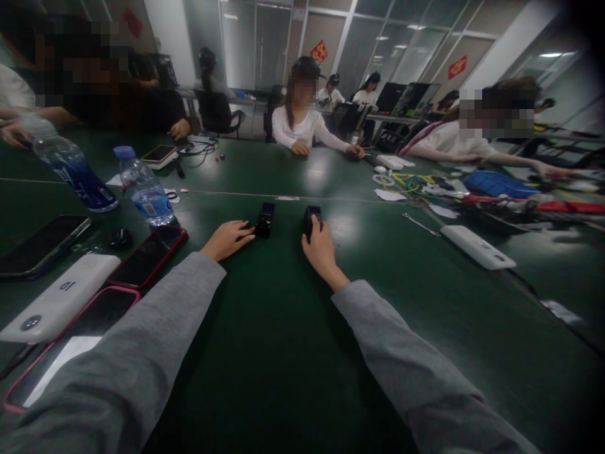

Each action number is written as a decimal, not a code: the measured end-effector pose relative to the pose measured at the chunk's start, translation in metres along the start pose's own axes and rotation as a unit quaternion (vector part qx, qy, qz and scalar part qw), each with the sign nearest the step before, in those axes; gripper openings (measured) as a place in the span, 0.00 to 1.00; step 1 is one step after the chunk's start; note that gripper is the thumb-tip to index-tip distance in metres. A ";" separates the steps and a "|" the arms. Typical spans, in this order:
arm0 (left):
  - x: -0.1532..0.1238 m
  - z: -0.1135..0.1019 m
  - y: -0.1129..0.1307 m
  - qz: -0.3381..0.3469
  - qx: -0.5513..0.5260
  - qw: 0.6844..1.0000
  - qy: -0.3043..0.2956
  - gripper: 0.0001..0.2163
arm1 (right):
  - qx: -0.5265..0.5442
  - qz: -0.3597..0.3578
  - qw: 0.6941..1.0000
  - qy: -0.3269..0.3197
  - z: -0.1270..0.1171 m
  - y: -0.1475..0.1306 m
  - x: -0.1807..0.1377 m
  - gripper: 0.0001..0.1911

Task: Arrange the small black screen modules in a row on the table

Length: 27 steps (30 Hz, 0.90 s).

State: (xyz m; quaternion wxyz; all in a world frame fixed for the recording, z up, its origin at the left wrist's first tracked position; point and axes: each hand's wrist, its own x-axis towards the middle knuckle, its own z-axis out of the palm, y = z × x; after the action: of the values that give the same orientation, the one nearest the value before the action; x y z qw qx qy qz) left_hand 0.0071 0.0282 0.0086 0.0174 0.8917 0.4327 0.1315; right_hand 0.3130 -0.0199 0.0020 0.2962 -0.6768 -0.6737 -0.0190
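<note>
Black, one small device [267, 217] sits right at the fingertips of my left hand [227, 240], its fingers loosely spread. My right hand [320, 244] rests its forefinger on a second device [311, 211]; whether it grips, I cannot tell.

- Dim overall; ceiling light [558, 55] upper right, reflections in glass [397, 47].
- Soft glare on table [347, 233]; near part dark.
- Black gadgets [266, 217] murky.
- Sides stretched, bottle [78, 170] looks slanted; red item [567, 207] smeared.
- Upper right corner black; heads [305, 66] pixelated.
</note>
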 end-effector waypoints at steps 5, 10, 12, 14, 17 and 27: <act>0.001 0.000 0.015 0.032 0.018 0.999 0.010 0.22 | 0.014 0.029 0.999 0.003 -0.004 0.001 0.000 0.35; 0.001 0.000 0.013 0.017 0.009 1.000 0.017 0.23 | 0.027 0.070 0.997 0.001 -0.010 0.010 0.004 0.35; -0.001 -0.002 0.004 -0.004 0.020 0.999 0.029 0.23 | 0.028 0.080 0.996 0.001 -0.012 0.014 0.006 0.35; -0.004 -0.004 -0.007 -0.050 0.035 0.996 0.058 0.23 | 0.030 0.090 0.995 0.002 -0.012 0.017 0.008 0.34; -0.010 -0.003 -0.025 -0.116 0.052 0.990 0.068 0.25 | 0.037 0.092 0.995 0.010 -0.013 0.023 0.011 0.31; -0.013 0.009 -0.040 -0.179 0.020 0.984 0.016 0.28 | 0.015 0.136 0.989 0.063 -0.023 0.058 0.020 0.30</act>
State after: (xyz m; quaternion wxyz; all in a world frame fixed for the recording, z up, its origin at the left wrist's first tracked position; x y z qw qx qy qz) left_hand -0.0287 0.0443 -0.0091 0.0158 0.7981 0.5878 0.1315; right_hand 0.3768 -0.0067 0.0075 0.3481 -0.7547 -0.5561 -0.0107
